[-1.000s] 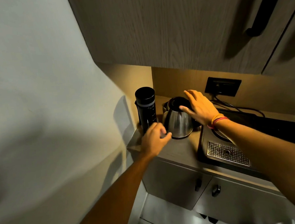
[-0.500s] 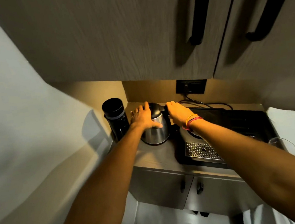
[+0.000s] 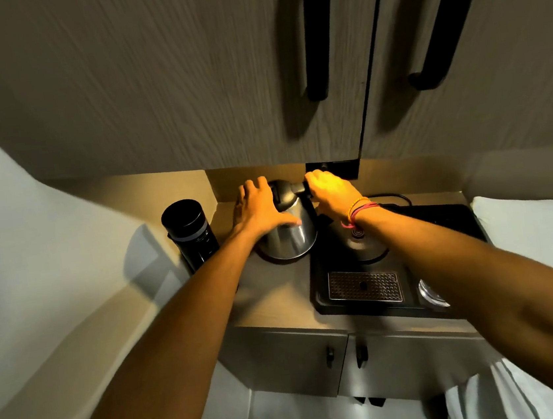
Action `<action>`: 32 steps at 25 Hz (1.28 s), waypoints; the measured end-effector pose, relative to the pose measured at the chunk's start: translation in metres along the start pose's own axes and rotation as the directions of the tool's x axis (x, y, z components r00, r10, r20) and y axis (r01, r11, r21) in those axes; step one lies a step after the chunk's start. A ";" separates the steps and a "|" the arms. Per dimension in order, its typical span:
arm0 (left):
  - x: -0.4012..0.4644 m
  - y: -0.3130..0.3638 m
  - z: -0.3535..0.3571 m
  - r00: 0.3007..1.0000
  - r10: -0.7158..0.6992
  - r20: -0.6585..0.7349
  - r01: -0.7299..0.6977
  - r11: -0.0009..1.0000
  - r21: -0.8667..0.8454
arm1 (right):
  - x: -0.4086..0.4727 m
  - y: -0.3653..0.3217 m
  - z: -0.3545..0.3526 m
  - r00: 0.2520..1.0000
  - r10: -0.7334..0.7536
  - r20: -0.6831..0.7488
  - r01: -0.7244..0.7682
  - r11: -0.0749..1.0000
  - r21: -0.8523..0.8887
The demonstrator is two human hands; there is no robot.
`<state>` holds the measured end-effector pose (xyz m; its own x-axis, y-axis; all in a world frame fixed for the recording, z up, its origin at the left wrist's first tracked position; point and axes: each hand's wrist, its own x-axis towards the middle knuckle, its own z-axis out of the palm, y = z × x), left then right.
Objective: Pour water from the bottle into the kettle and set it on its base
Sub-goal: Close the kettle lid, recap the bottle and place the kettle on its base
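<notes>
A steel kettle point(image 3: 292, 242) stands on the counter point(image 3: 278, 298) near the back wall. My left hand point(image 3: 257, 208) cups its left side and top, thumb across the front. My right hand point(image 3: 330, 193) is closed around the black handle at the kettle's upper right. Whether the lid is open is hidden by my hands. A black cylindrical bottle point(image 3: 190, 233) stands upright, capped, just left of the kettle in the corner. The round kettle base point(image 3: 363, 246) sits bare on a black tray point(image 3: 320, 273), directly right of the kettle.
The tray also holds a metal drip grate point(image 3: 363, 285) and a clear glass point(image 3: 431, 293) at its front right. A power cable point(image 3: 391, 198) runs to a wall socket point(image 3: 346, 168). Upper cabinets with long black handles point(image 3: 313, 32) hang low overhead. A white wall closes off the left.
My left hand went from in front of the bottle onto the kettle's side. My right hand shifted from the kettle's mouth to its handle. The view swung right and up.
</notes>
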<state>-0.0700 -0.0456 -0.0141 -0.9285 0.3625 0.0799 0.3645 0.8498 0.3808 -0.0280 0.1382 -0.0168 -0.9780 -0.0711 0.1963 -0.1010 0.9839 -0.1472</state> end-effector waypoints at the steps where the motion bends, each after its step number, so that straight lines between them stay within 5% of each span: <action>1: 0.005 0.012 -0.004 1.000 0.019 -0.006 -0.019 0.999 -0.026 | -0.001 0.010 -0.008 1.000 0.023 -0.020 -0.023 1.000 0.004; 7: 0.019 0.079 0.005 0.983 0.184 0.000 -0.184 0.983 -0.020 | -0.031 0.074 -0.043 0.988 0.151 -0.023 -0.153 0.987 -0.055; 11: 0.019 0.117 0.028 0.964 0.265 0.022 -0.265 0.964 0.014 | -0.063 0.106 -0.048 0.959 0.282 -0.026 -0.278 0.955 0.100; 16: 0.015 0.144 0.049 0.947 0.322 0.013 -0.322 0.946 0.017 | -0.089 0.132 -0.038 0.955 0.294 -0.031 -0.291 0.953 0.084; 28: 0.009 0.144 0.052 0.963 0.264 0.054 -0.269 0.952 0.142 | -0.092 0.135 -0.030 0.976 0.219 -0.008 -0.218 0.973 0.073; 32: 0.003 0.140 0.058 0.954 0.297 0.045 -0.300 0.930 0.211 | -0.102 0.137 -0.024 0.955 0.295 -0.036 -0.287 0.946 0.149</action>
<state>-0.0175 0.0967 -0.0144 -0.7739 0.6158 0.1477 0.6326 0.7624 0.1360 0.0625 0.2842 -0.0333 -0.9571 0.2280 0.1786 0.1574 0.9270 -0.3404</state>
